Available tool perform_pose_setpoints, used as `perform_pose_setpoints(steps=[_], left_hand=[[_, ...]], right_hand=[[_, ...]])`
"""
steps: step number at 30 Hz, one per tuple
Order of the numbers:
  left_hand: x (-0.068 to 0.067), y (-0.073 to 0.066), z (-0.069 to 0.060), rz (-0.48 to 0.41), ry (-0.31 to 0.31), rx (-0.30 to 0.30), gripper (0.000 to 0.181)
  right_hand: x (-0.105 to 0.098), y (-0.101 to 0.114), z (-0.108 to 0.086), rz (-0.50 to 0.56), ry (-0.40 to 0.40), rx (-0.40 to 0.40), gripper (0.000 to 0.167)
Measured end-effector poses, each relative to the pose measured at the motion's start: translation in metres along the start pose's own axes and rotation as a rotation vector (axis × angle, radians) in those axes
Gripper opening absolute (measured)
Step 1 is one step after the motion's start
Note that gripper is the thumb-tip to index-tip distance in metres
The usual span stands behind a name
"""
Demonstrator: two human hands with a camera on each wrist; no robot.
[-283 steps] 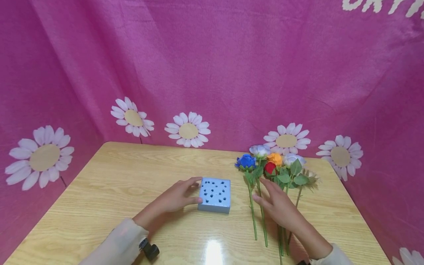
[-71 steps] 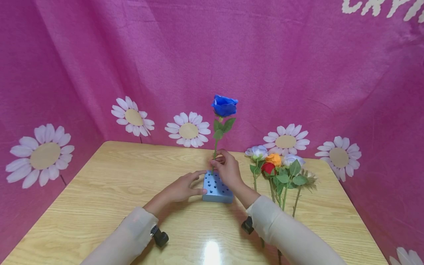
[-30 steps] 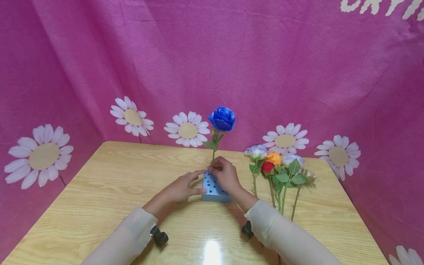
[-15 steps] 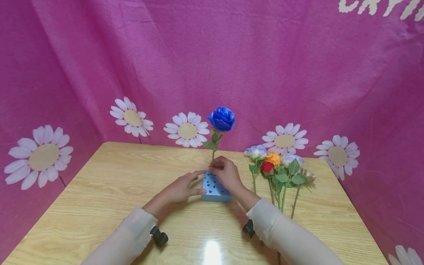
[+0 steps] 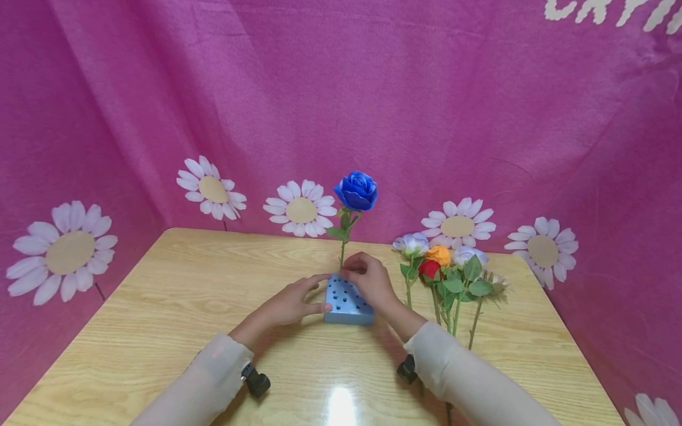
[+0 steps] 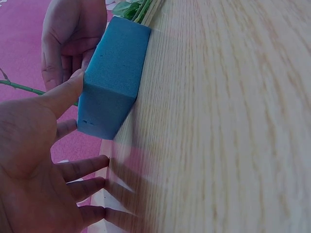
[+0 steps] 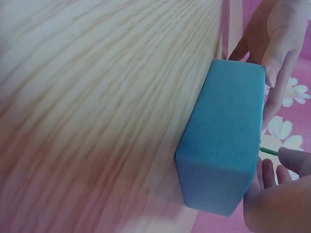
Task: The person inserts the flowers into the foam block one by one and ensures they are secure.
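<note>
A blue rose (image 5: 357,191) stands upright, the foot of its green stem in a hole near the back left of the blue foam block (image 5: 348,318). Beside the stem's base, my right hand (image 5: 370,284) has its fingertips close to the stem, just right of it and over the block. In the right wrist view the thumb overlaps the stem (image 7: 268,151), and the fingers are loosely bent. My left hand (image 5: 290,303) steadies the block's left side, index finger at the back corner and thumb at the front; its other fingertips touch the table in the left wrist view.
Right of the block lie several artificial flowers, among them a red rose (image 5: 430,269), an orange flower (image 5: 439,255) and pale lilac ones (image 5: 412,243). Their stems run under the right forearm. A pink cloth (image 5: 373,106) printed with daisies hangs behind the wooden table (image 5: 176,284).
My right hand took the blue rose from the flowers and stood it in the block, which shifted slightly back. In the last half second its fingers have come slightly away from the stem, rightward.
</note>
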State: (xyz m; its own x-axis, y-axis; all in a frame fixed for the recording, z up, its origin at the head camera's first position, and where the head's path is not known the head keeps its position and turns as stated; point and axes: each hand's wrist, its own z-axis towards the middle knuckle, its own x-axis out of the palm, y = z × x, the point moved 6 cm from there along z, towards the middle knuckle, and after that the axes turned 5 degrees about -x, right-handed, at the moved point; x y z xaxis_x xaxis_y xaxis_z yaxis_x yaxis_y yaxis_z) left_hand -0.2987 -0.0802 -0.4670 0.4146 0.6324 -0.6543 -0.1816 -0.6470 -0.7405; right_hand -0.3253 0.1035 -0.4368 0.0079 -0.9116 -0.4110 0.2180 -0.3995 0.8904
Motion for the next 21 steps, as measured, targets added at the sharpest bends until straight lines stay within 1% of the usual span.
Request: perform_pose_setpoints(steps=[6, 11, 14, 21], left_hand=[[-0.001, -0.001, 0.001, 0.042, -0.021, 0.008, 0.072], [0.0, 0.0, 0.0, 0.023, -0.012, 0.001, 0.071], [0.001, 0.0, 0.0, 0.011, -0.005, -0.003, 0.071], [0.0, 0.002, 0.001, 0.016, -0.011, -0.001, 0.071]], right_hand=[[-0.005, -0.003, -0.003, 0.023, -0.012, -0.015, 0.014], [-0.011, -0.005, -0.007, 0.022, -0.019, -0.028, 0.012], [-0.014, -0.007, -0.009, 0.035, -0.017, -0.018, 0.013], [-0.021, -0.009, -0.015, 0.062, -0.028, -0.001, 0.014]])
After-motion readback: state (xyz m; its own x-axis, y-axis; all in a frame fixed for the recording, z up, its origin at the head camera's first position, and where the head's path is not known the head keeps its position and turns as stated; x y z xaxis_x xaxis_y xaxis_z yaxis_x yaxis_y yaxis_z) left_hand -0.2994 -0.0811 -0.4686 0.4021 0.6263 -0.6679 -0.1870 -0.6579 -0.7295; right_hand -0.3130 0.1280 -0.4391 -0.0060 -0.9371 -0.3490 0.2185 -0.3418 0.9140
